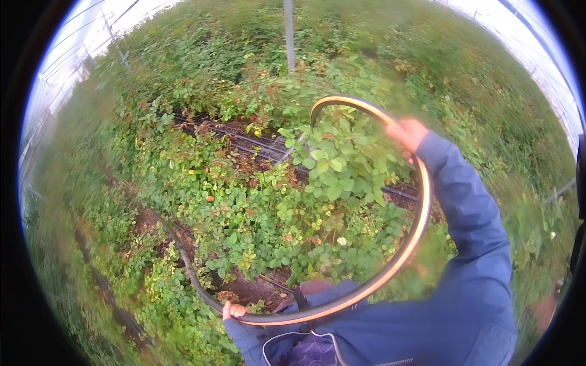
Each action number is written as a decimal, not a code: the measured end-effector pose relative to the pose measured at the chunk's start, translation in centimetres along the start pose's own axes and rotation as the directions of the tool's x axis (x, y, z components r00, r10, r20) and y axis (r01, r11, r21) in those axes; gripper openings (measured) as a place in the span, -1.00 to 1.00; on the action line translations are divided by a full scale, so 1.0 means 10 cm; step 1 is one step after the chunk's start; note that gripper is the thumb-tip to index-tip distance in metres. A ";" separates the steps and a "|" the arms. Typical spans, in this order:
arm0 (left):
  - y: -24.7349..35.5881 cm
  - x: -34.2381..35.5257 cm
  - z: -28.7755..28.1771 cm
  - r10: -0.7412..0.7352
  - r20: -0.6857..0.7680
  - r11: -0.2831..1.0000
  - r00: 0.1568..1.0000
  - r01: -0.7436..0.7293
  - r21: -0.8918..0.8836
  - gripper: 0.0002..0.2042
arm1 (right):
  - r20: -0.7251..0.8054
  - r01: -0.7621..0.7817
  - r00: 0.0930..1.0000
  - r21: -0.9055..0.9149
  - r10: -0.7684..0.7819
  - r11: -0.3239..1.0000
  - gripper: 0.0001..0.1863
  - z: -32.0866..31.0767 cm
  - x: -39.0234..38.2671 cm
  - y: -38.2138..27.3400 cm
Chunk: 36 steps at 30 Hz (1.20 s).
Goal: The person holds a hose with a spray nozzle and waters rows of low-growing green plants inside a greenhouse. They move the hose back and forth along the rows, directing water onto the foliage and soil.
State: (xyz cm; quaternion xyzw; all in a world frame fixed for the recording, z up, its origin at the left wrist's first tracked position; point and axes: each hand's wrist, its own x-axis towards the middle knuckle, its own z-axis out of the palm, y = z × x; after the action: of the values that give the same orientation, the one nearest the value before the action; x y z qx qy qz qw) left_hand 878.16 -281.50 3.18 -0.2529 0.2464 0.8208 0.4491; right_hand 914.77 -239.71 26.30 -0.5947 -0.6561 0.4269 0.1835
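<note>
A black hose (423, 207) with an orange stripe makes a wide loop in front of my body. My left hand (235, 310) is closed round its lower part, close to my waist. Higher up and to the right, my right hand (408, 137) grips the hose with my arm raised; motion blurs its fingers. Beyond my right hand the hose curves left and bends down behind a leafy rose-like plant (339, 161), where its end is hidden. From my left hand it trails off to the left among the plants.
Dense green bushes (244, 226) with some brown leaves stand in rows all round. Dark thin pipes (256, 146) run along the soil between them. A grey metal post (289, 36) rises ahead. Bare brown soil (256, 287) shows near my feet.
</note>
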 end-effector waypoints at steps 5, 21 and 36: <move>-0.06 -0.26 -0.02 -0.010 0.007 1.000 1.000 0.010 0.020 -0.68 | -0.055 -0.047 0.997 0.045 0.050 0.998 -0.58 -0.17 -0.60 0.24; -0.19 -1.17 -0.62 0.000 -0.009 0.988 1.000 0.002 0.152 -0.66 | -0.253 -0.125 0.950 0.239 0.186 0.963 -0.63 -0.58 -2.39 1.14; -0.92 -1.48 -0.77 -0.077 -0.086 0.986 0.993 0.089 0.143 -0.66 | -0.192 -0.200 0.942 0.336 0.275 0.920 -0.66 -1.18 -2.68 2.01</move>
State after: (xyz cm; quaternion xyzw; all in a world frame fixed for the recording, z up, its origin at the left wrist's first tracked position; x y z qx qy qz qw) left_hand 894.51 -291.08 5.17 -0.2621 0.3133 0.7701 0.4900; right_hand 942.20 -262.19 24.53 -0.6802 -0.4763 0.4709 0.2979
